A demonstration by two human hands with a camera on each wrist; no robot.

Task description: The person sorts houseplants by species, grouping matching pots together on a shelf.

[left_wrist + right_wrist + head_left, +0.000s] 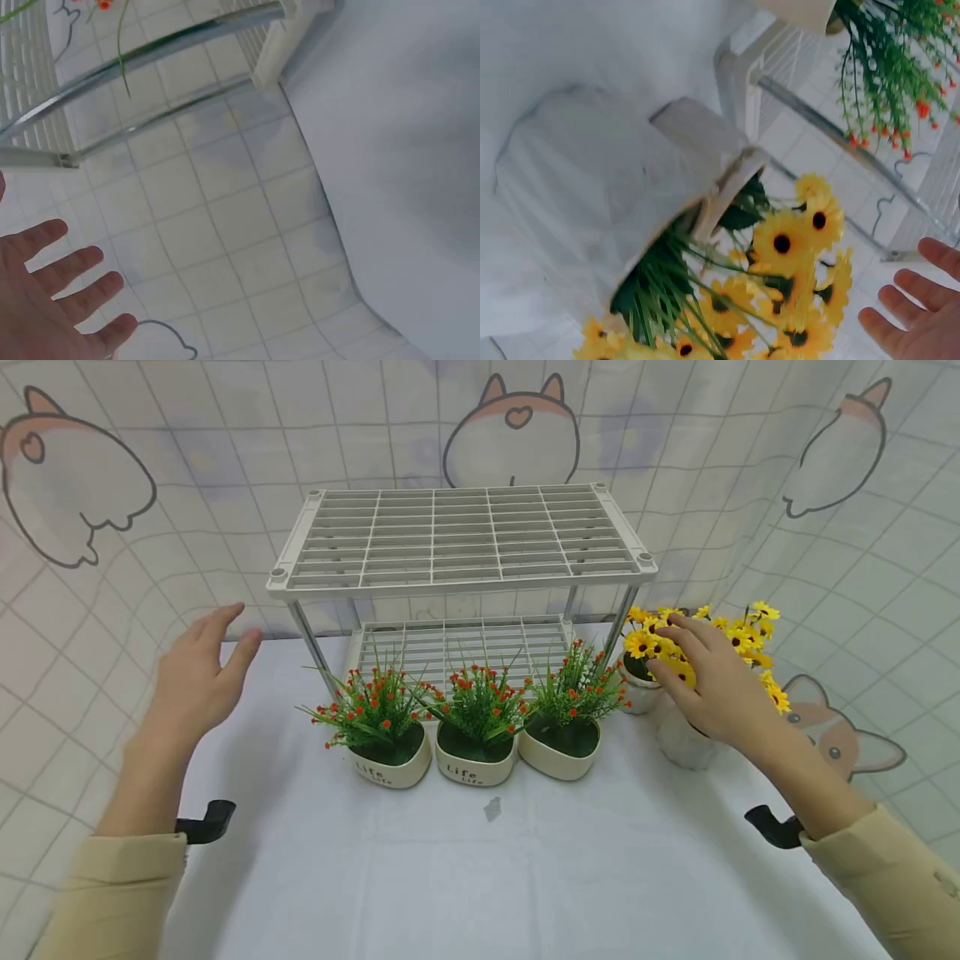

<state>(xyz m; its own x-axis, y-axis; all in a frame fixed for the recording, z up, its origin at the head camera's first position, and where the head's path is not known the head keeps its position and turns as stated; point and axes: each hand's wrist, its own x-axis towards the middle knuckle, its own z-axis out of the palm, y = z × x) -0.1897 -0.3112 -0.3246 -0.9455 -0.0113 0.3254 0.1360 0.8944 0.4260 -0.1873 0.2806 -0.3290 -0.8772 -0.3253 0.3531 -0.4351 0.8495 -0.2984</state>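
My left hand (197, 672) hovers left of a white two-tier rack (461, 587), its fingers spread and holding nothing. In the left wrist view that hand (60, 300) shows relaxed fingers, apart from the rack's metal post (172, 41). On the right, my right hand (712, 681) is above yellow flowers (640, 644) in whitish pots, partly hiding them. The right wrist view shows the hand (922, 307) with loose fingers beside the yellow blooms (781, 244); nothing is gripped. Three cream pots with red-flowered plants, left (393, 768), middle (476, 764) and right (558, 758), stand before the rack.
A white cloth (450, 877) covers the table, with a small grey mark (492, 809) near the pots. Behind and beside it hangs a checked curtain (225, 460) with cartoon dogs. The rack's lower shelf (465, 647) sits low behind the red-flowered plants.
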